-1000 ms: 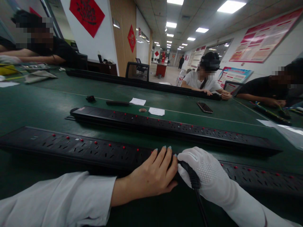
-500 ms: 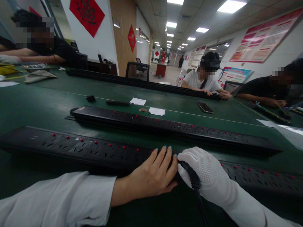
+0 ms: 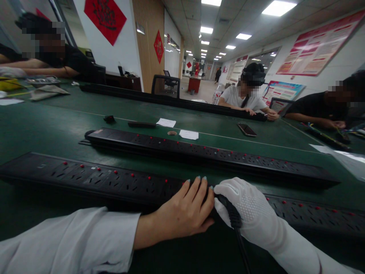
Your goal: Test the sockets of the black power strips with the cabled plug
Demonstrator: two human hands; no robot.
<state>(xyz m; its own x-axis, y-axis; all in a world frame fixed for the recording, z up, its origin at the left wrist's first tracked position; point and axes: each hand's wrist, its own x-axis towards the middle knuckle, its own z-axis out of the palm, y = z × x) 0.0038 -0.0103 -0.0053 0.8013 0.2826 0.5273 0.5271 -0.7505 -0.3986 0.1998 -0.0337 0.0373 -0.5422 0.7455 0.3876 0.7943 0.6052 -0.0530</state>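
Observation:
A long black power strip (image 3: 94, 179) with red buttons lies across the green table (image 3: 51, 129) right in front of me. My bare left hand (image 3: 182, 215) rests on it near the middle, fingers laid flat and together, pressing the strip down. My right hand (image 3: 251, 213), in a white glove, is closed around a black plug (image 3: 232, 215) whose cable (image 3: 242, 251) runs down toward me. The plug sits at the strip just right of my left fingertips.
A second long power strip (image 3: 205, 154) lies parallel behind the first. Farther back are paper slips (image 3: 188, 134), a phone (image 3: 246, 129), a small black part (image 3: 109, 119) and a third strip (image 3: 171, 102). Other people sit at the far left, far side and right.

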